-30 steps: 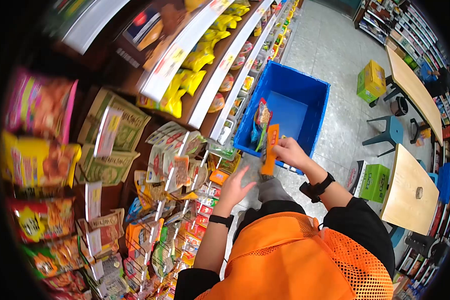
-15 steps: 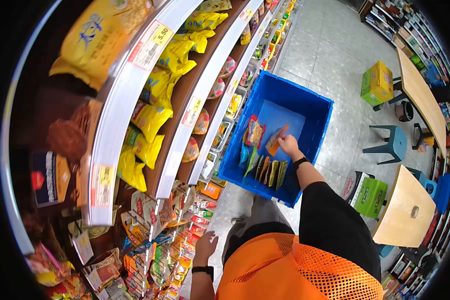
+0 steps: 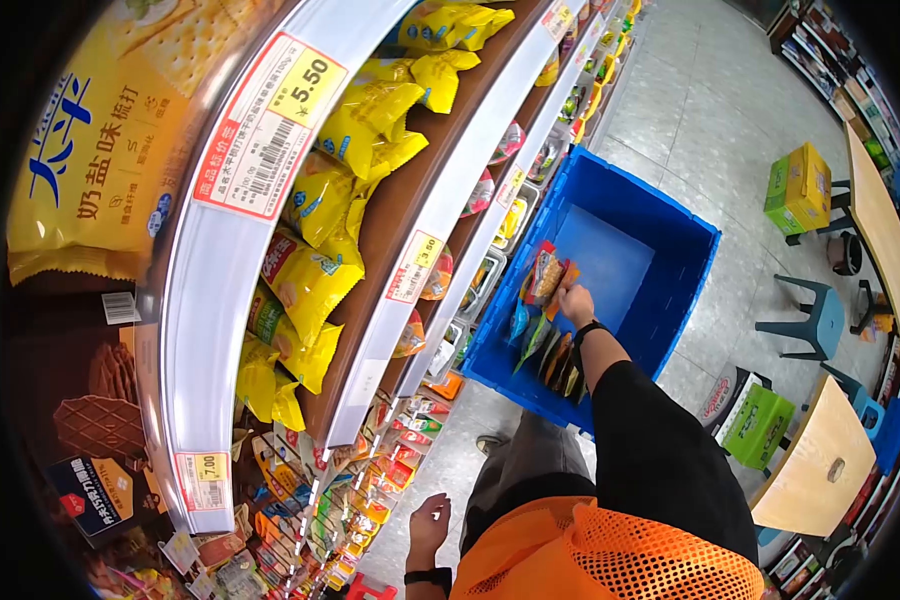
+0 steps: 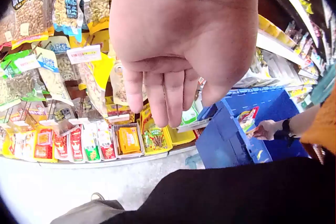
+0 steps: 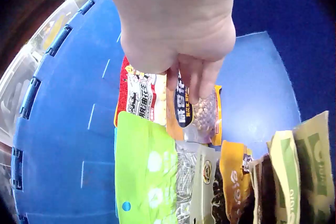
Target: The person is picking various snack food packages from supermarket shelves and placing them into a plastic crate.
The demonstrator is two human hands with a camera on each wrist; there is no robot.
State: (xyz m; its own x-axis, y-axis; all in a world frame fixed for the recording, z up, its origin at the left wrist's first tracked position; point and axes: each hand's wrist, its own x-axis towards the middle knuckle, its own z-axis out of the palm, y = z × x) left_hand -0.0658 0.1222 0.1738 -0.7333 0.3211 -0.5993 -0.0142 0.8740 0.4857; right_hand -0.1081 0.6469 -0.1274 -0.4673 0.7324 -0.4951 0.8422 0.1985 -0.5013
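Note:
In the head view my right hand (image 3: 575, 304) reaches down inside a large blue crate (image 3: 685, 265). Its fingers and thumb pinch the top of an orange-edged bag of peanuts (image 5: 206, 121), which stands beside a red-and-white snack bag (image 5: 137, 98). Nearer in the right wrist view, a bright green bag (image 5: 144, 163), a yellow-brown bag (image 5: 233, 174) and several other packets stand on edge in a row. My left hand (image 3: 429, 524) hangs empty by the shelf, palm showing and fingers loosely extended in the left wrist view.
Tall shelves with price strips (image 3: 270, 125) and yellow snack bags (image 3: 320, 280) run along the left, close to the crate. Hanging nut bags (image 4: 68, 3) fill the lower rack. To the right are a blue-grey stool (image 3: 805, 318), a green box (image 3: 758, 425) and wooden tables (image 3: 805, 455).
My right hand has carried the orange bag from outside the crate down into it, beside the red bag. My left hand has dropped lower, away from the rack. The head view has shifted.

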